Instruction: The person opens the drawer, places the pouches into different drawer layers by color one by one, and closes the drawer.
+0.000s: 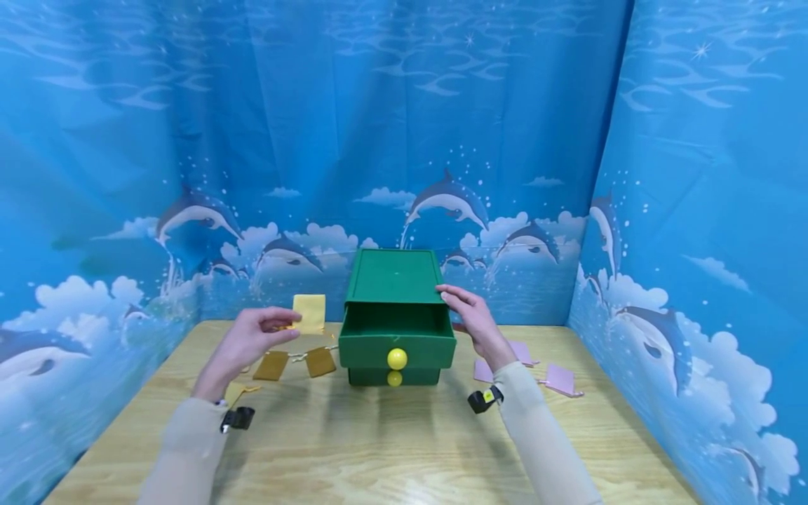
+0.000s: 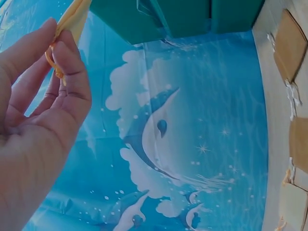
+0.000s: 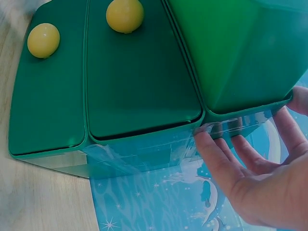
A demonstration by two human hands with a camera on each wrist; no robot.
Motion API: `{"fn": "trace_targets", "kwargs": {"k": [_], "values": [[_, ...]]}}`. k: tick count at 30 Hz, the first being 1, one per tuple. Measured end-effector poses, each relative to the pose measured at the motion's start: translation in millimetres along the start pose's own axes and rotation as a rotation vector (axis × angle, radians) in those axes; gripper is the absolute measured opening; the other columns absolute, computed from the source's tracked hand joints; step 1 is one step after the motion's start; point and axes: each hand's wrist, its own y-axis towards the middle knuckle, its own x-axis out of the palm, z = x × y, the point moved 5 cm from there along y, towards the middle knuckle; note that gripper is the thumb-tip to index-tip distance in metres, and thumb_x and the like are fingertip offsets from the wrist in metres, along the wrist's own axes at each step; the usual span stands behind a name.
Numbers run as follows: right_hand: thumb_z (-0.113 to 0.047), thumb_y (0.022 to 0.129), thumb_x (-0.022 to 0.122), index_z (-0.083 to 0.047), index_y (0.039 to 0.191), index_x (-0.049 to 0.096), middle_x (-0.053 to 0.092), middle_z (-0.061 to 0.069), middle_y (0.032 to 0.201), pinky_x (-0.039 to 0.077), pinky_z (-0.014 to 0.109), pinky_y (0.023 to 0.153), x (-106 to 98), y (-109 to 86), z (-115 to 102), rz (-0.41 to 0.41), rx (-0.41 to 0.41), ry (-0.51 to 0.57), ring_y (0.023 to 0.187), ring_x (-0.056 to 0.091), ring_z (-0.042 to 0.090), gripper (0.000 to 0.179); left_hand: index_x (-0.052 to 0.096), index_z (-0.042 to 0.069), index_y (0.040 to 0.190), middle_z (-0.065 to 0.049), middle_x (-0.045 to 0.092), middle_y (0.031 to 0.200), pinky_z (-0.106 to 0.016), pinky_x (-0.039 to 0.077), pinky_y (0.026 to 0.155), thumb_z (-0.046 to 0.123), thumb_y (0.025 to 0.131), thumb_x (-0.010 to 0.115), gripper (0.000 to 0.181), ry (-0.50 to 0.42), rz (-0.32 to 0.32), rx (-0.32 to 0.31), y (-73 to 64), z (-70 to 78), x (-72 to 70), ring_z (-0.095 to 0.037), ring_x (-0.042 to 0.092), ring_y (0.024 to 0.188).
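My left hand (image 1: 249, 340) pinches a small yellow drawstring pouch (image 1: 309, 313) by its corded end, left of a green drawer cabinet (image 1: 396, 275). In the left wrist view, the pouch (image 2: 77, 20) hangs partly out of the frame, between thumb and fingertips. The cabinet's top drawer (image 1: 396, 351) is pulled out, and its visible inside is green. My right hand (image 1: 475, 324) touches the cabinet's upper right edge. The right wrist view shows its fingers (image 3: 219, 156) along the side wall. Two lower drawer fronts with yellow knobs (image 3: 125, 15) are closed there.
Brown pouches (image 1: 271, 366) and a yellow pouch (image 1: 233, 393) lie on the wooden table (image 1: 379, 449) at left. Several pink pouches (image 1: 560, 379) lie at right, partly behind the right forearm. Blue dolphin-print curtains (image 1: 315, 140) enclose the back and sides.
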Motion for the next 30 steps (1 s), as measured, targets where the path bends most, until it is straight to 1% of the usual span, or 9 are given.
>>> {"fn": "trace_targets", "kwargs": {"k": [7,9,13,16,21,25,30], "values": [[-0.039,0.100,0.054,-0.021,0.137,0.057,0.042,0.000,0.153,0.038,0.058,0.108,0.1,-0.5,-0.1,0.000,0.001,-0.001,0.143,0.036,0.027,0.041,0.064,0.008,0.126,-0.014,0.066,0.122,-0.022,0.056,0.083,0.025,0.090,0.072,0.040,-0.058,0.068,0.059,-1.5,15.5,3.8,-0.029,0.065,0.108],[-0.038,0.100,0.055,-0.022,0.136,0.058,0.042,0.000,0.152,0.038,0.058,0.109,0.1,-0.9,0.2,0.003,0.007,0.006,0.143,0.036,0.027,0.040,0.065,0.008,0.126,-0.014,0.066,0.122,-0.020,0.055,0.083,0.025,0.090,0.072,0.041,-0.083,0.079,0.073,-1.4,19.5,5.3,-0.029,0.064,0.109],[-0.039,0.100,0.054,-0.023,0.137,0.057,0.041,0.000,0.153,0.037,0.059,0.109,-0.2,-1.7,0.1,0.001,0.003,0.003,0.143,0.035,0.028,0.040,0.064,0.007,0.126,-0.015,0.064,0.125,-0.020,0.055,0.084,0.025,0.090,0.073,0.042,-0.126,0.089,0.092,0.3,26.1,8.0,-0.030,0.063,0.112],[-0.041,0.100,0.054,-0.023,0.137,0.057,0.041,0.000,0.153,0.037,0.059,0.108,-1.5,-1.6,-0.1,0.002,-0.006,-0.004,0.143,0.036,0.028,0.041,0.064,0.008,0.126,-0.015,0.064,0.125,-0.022,0.055,0.084,0.026,0.089,0.073,0.042,-0.139,0.100,0.100,3.3,32.0,10.2,-0.030,0.064,0.112],[-0.042,0.100,0.054,-0.022,0.138,0.057,0.041,0.000,0.153,0.038,0.059,0.108,-2.7,-0.5,-0.2,0.001,-0.012,-0.003,0.142,0.037,0.028,0.043,0.066,0.006,0.124,-0.016,0.067,0.119,-0.021,0.056,0.081,0.025,0.089,0.073,0.040,-0.139,0.113,0.107,8.8,41.9,16.5,-0.027,0.067,0.104],[-0.042,0.100,0.055,-0.022,0.138,0.056,0.041,0.000,0.154,0.037,0.059,0.109,-2.3,0.0,0.5,-0.002,-0.004,0.002,0.142,0.037,0.028,0.043,0.067,0.005,0.122,-0.016,0.069,0.113,-0.019,0.055,0.078,0.022,0.089,0.073,0.037,-0.130,0.121,0.120,12.0,47.7,22.5,-0.024,0.067,0.096],[-0.041,0.100,0.054,-0.022,0.138,0.056,0.042,0.000,0.153,0.036,0.059,0.109,-1.0,0.5,1.1,-0.006,0.001,0.011,0.142,0.036,0.028,0.042,0.069,0.007,0.119,-0.015,0.070,0.109,-0.020,0.055,0.075,0.022,0.090,0.073,0.033,-0.122,0.134,0.141,14.6,55.9,29.0,-0.026,0.066,0.094]]}}
